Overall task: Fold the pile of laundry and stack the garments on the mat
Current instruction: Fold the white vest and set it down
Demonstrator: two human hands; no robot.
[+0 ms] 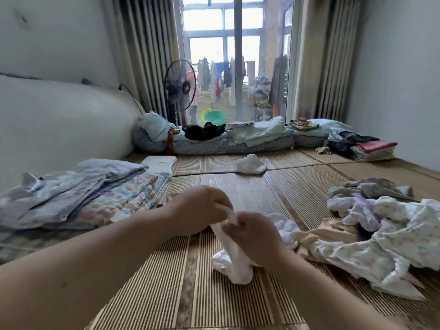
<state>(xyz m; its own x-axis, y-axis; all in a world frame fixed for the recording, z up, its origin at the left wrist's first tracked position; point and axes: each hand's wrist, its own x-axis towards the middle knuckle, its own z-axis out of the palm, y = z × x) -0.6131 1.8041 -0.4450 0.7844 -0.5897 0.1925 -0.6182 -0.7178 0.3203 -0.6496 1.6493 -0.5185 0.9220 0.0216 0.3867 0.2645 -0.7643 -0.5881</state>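
White garment (234, 267) pinched by fingers (220, 200) of left hand (197, 210) and right hand (256, 236), striped mat (166, 282), curtained window (207, 25) behind

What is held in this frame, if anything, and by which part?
A small white garment, pinched at its upper end by the left hand and right hand together; its lower end rests on the mat.

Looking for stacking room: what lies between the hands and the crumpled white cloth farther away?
Nothing but bare mat up to the crumpled white cloth, per the head view.
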